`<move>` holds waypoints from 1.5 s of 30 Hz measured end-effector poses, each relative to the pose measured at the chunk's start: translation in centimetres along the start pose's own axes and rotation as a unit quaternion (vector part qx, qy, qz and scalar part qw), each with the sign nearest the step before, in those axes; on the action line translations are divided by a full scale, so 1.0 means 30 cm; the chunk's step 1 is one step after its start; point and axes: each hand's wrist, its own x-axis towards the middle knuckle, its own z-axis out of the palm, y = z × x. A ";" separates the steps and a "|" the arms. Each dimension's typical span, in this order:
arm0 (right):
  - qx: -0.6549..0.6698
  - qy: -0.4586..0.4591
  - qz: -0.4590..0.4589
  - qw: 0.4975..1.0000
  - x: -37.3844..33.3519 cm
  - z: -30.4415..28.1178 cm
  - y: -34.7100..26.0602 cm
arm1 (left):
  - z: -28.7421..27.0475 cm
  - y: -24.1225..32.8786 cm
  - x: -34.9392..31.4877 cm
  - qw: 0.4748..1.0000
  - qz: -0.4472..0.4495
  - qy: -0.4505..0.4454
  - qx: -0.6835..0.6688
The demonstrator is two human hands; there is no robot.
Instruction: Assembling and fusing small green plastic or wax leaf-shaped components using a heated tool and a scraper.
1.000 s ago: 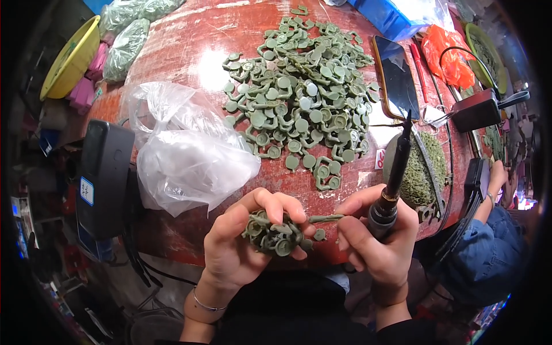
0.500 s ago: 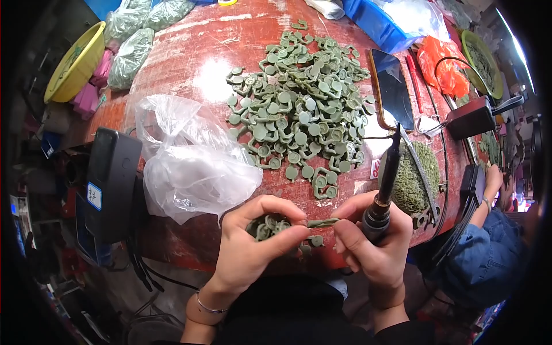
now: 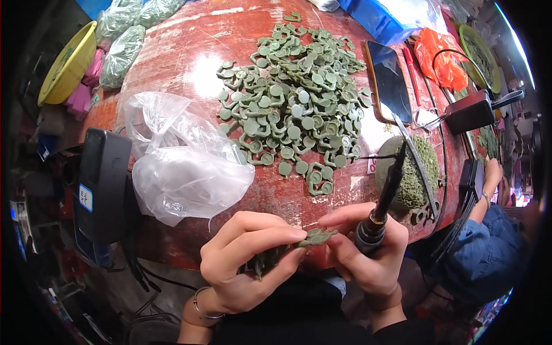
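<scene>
Pinching the leaf-shaped green piece (image 3: 316,237) by one end, your left hand (image 3: 233,261) has thumb and index on it. It sticks out right of that pinch, toward your right hand (image 3: 376,267). More green bits (image 3: 264,263) sit tucked in the left palm, under the pinch. Right hand is wrapped round the black pen-like tool (image 3: 390,187); its thumb and index are near the piece's free end, can't tell if touching.

Risks, my read: one-end pinch, so a sideways push could twist the piece out. Uncurl the left fingers and palm bits may drop. Roll the right wrist and the tool's tip could catch the fuzzy green block (image 3: 418,178) beyond it.

Piece's long axis runs roughly left-right, narrow end right, angled slightly away from you. Past the grip: translucent bag (image 3: 192,178) ahead-left, pile of green parts (image 3: 293,115) straight ahead.
</scene>
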 end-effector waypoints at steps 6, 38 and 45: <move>-0.059 0.057 0.005 0.997 -0.006 0.005 0.014 | 0.000 -0.016 -0.006 1.000 -0.005 0.022 -0.004; -0.332 -0.003 -0.038 0.943 0.107 0.000 0.065 | 0.024 -0.074 0.029 0.962 -0.218 -0.038 -0.159; -0.354 -0.014 -0.048 0.934 0.111 0.009 0.069 | 0.003 -0.071 0.011 0.961 -0.234 -0.022 -0.147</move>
